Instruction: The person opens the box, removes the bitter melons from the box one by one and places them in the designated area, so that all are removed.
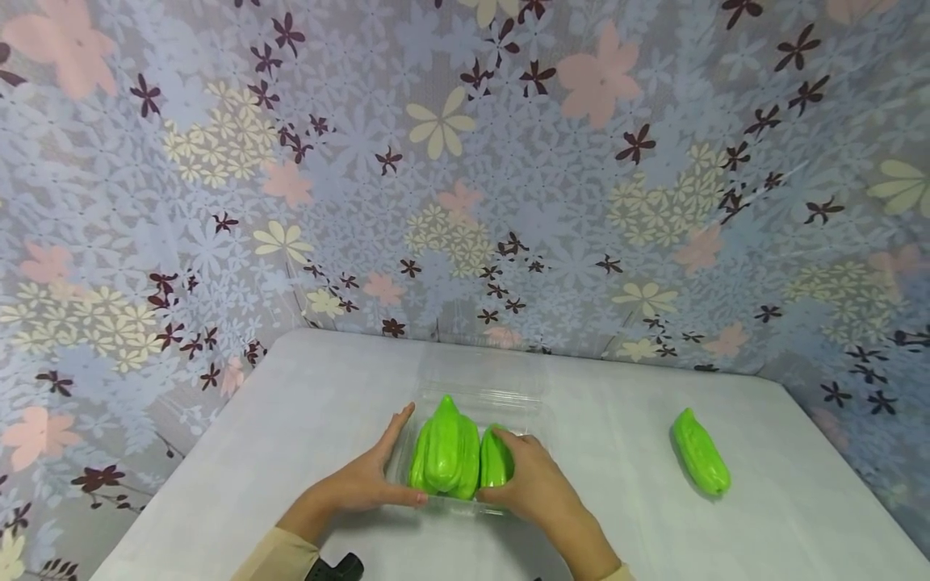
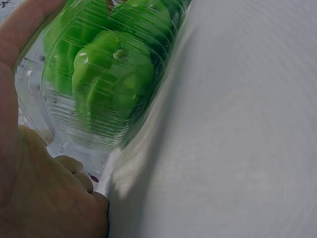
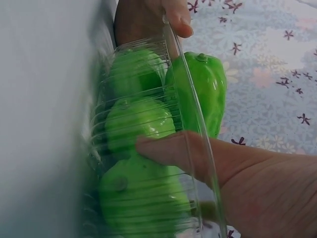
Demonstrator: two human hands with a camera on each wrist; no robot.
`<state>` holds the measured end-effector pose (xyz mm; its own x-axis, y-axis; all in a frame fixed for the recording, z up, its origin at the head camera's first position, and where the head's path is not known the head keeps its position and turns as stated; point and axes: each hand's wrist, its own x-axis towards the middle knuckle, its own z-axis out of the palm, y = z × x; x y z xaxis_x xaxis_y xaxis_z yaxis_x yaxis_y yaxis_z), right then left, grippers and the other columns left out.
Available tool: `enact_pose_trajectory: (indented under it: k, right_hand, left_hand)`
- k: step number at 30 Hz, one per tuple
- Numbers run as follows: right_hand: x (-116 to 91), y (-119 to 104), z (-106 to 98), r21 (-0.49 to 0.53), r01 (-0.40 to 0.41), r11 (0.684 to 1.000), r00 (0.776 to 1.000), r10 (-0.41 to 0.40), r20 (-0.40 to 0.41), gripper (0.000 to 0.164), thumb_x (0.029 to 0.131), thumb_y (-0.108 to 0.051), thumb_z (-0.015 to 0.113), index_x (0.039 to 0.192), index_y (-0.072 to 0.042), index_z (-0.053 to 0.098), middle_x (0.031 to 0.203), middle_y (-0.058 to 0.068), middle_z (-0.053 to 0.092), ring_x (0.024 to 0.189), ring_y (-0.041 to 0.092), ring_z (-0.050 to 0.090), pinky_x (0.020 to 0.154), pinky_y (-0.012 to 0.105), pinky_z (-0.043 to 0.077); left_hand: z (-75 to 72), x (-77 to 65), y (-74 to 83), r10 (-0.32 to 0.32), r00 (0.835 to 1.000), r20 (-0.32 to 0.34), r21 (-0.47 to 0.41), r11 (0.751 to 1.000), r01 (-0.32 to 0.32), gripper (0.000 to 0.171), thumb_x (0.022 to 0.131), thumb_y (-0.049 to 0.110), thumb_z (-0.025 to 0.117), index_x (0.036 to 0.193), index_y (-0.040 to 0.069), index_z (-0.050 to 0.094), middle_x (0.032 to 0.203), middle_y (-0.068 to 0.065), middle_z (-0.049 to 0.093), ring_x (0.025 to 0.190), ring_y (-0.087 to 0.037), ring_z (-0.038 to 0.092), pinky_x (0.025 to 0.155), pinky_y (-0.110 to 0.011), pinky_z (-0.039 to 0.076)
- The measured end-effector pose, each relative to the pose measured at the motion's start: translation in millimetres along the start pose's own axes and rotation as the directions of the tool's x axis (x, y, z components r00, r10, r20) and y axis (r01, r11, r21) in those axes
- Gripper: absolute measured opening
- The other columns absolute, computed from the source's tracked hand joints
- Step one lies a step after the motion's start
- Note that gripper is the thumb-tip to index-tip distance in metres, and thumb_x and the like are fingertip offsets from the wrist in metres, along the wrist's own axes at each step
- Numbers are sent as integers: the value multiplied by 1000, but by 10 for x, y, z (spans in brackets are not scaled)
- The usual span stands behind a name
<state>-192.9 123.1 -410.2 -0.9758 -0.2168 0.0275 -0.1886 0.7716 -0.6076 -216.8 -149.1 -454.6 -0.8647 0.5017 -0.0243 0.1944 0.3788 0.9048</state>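
Observation:
A clear plastic container (image 1: 472,507) with ridged walls stands on the white table, several shiny green star fruit (image 1: 445,456) inside it. One of them lies on top of others, its pointed tip facing away. My left hand (image 1: 363,478) holds the container at its left side, thumb along the front rim and fingers spread up the side. My right hand (image 1: 538,484) grips another star fruit (image 1: 496,460) at the container's right end. Through the wall, the right wrist view shows the right thumb (image 3: 168,151) inside against the fruit.
A single star fruit (image 1: 701,453) lies apart on the right of the table (image 1: 617,436). The container's clear lid (image 1: 479,371) is folded back toward the flowered cloth backdrop (image 1: 465,202) behind the table.

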Motion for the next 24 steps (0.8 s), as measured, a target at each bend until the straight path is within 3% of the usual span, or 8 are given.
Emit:
enact_pose_trajectory:
  k: [24]
  right_hand:
    - [-14, -8, -101, 84, 24, 996, 998, -20, -53, 93, 64, -30, 97, 144, -8, 55, 134, 23, 56, 118, 39, 56, 99, 56, 48]
  left_hand:
    - [-10, 1, -4, -1, 1000, -1, 7, 1000, 1, 126, 78, 40, 87, 163, 28, -6, 166, -17, -13, 149, -46, -4, 110, -74, 9]
